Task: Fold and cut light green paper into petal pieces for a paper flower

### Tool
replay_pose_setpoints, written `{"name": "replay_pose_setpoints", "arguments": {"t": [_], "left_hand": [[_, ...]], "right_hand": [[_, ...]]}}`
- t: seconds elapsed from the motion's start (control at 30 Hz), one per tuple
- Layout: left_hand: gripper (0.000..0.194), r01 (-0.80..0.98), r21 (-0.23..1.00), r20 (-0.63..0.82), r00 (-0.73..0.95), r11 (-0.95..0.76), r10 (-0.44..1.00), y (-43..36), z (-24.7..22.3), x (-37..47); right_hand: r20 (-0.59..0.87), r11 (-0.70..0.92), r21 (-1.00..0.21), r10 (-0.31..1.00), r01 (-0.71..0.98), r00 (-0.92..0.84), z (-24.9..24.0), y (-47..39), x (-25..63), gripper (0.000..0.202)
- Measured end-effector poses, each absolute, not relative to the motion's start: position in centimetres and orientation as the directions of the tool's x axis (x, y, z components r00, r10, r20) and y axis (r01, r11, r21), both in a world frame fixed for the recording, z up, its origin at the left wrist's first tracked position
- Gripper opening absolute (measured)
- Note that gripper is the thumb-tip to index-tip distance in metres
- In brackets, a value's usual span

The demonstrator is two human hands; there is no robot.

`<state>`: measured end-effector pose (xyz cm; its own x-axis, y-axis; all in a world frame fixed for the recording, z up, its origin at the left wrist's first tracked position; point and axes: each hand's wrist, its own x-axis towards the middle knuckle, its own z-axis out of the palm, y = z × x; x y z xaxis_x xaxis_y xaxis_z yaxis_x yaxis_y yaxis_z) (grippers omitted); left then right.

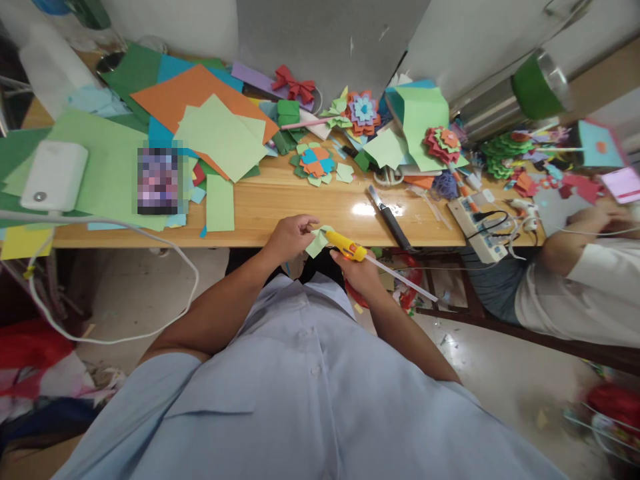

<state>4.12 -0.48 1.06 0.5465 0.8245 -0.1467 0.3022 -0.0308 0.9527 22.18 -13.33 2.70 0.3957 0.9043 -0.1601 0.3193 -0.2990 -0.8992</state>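
Observation:
Close to the table's front edge, my left hand (293,237) pinches a small piece of light green paper (317,244). My right hand (361,272) is wrapped round a yellow hot glue gun (345,245), a long clear glue stick (407,280) poking out of its back end. The gun's nozzle points left and meets the green paper, though whether it touches cannot be made out. Beyond my hands, a layered paper flower (316,163) in orange, blue and green lies on the table. A black-handled knife (389,219) rests to the right.
Coloured paper sheets (220,137), a white power bank (55,175) and a blurred phone (159,180) cover the left side. A power strip (477,229) sits at right, near another person's arm (565,240). A white cable (195,280) loops off the table at left.

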Motion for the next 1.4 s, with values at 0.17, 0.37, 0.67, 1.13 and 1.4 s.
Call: {"name": "replay_pose_setpoints", "arguments": {"t": [0.17,0.37,0.67,1.13,1.4], "left_hand": [[0.046,0.298,0.954,-0.144,0.547,-0.031,0.825,-0.47,0.93,4.11],[0.044,0.309,0.948,-0.108,0.543,-0.078,0.833,-0.48,1.04,4.06],[0.044,0.316,0.946,-0.122,0.543,-0.068,0.831,-0.39,1.01,4.12],[0.046,0.319,0.947,-0.157,0.533,-0.025,0.831,-0.55,1.55,4.13],[0.046,0.293,0.956,-0.15,0.528,-0.014,0.836,-0.46,1.25,4.16]], "right_hand": [[-0.156,-0.303,-0.894,0.901,0.33,0.404,2.7,-13.29,22.28,0.035],[-0.149,-0.3,-0.892,0.901,0.337,0.407,2.64,-13.31,22.47,0.037],[-0.122,-0.286,-0.894,0.897,0.345,0.425,2.68,-13.09,22.69,0.035],[-0.125,-0.286,-0.893,0.9,0.349,0.417,2.79,-13.11,22.93,0.035],[-0.097,-0.265,-0.888,0.908,0.377,0.408,2.79,-13.12,23.08,0.036]]}}
